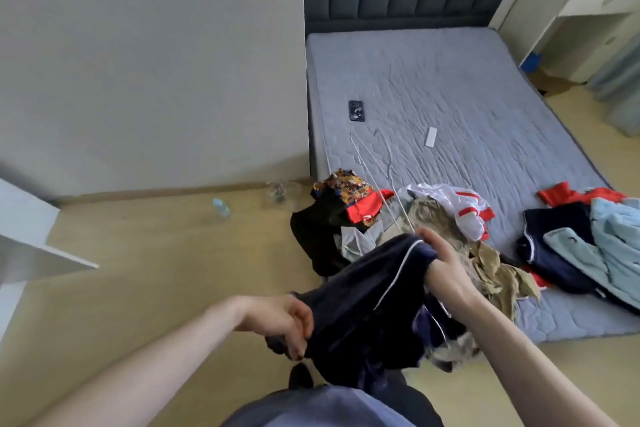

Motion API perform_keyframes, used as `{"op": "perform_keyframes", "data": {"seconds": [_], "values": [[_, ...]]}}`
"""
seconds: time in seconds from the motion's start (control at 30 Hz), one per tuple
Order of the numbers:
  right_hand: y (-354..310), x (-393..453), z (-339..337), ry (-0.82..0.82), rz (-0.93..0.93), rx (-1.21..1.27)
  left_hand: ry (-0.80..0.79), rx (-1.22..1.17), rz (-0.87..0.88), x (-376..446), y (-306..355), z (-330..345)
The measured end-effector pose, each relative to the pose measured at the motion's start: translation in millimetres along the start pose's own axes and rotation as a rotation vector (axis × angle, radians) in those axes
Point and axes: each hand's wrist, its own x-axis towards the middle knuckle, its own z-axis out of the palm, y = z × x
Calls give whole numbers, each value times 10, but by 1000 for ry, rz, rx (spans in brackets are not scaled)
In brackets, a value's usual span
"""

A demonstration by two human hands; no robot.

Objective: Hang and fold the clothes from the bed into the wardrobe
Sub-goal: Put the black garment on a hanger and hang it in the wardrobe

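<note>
A dark navy garment with thin white piping (367,291) is stretched between my hands above the floor at the bed's foot. My left hand (284,322) grips its lower end. My right hand (440,263) grips its upper end, fingers curled round the cloth. On the bed (467,87) lie a khaki garment (491,263), a white and red one (460,204), a patterned red one (349,191), a black one (318,236), and a light blue robe (613,246) over navy clothes (554,246). White wire hangers (377,163) lie on the mattress.
A phone (356,110) and a small white remote (431,137) lie on the mattress. Plastic bottles (221,208) stand on the wooden floor by the wall. A white shelf edge (34,253) juts in at the left. White cupboards (554,10) stand at the back right.
</note>
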Motion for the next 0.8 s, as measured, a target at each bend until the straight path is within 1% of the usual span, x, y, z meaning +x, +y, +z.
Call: {"op": "perform_keyframes", "data": {"seconds": [0.03,0.07,0.1,0.13,0.17,0.2,0.23,0.27,0.3,0.37,0.4,0.5,0.57,0.67,0.73,0.8], "values": [[-90,-22,108,-71,-2,-22,0,9,-46,1,-190,-11],[-179,-57,211,-147,6,-47,53,10,-72,16,-363,-32],[-271,-104,311,-224,16,-74,158,-3,-82,31,-497,-53],[-352,-147,402,-290,19,-106,307,-35,-89,66,-648,-93],[-415,-184,471,-333,23,-129,463,-87,-101,103,-802,-137],[-463,-207,521,-355,30,-139,585,-111,-120,154,-961,-164],[-501,-219,556,-364,37,-125,650,-100,-161,202,-1106,-172],[-555,-235,579,-368,42,-96,650,-48,-226,256,-1246,-169],[-610,-244,588,-366,51,-70,613,19,-297,303,-1337,-126],[-768,-255,583,-359,49,-16,554,65,-357,420,-1428,15],[-882,-276,582,-353,37,12,545,44,-345,496,-1434,83],[-1182,-294,522,-333,6,72,584,29,-215,759,-1426,180],[-1336,-314,443,-339,-30,111,647,-5,-131,891,-1405,161],[-1511,-334,331,-302,-91,130,747,55,-46,873,-1316,3],[-1572,-306,248,-280,-114,87,821,67,-15,732,-1268,-136],[-1541,-190,106,-199,-175,-123,855,-98,2,508,-1178,-267]]}}
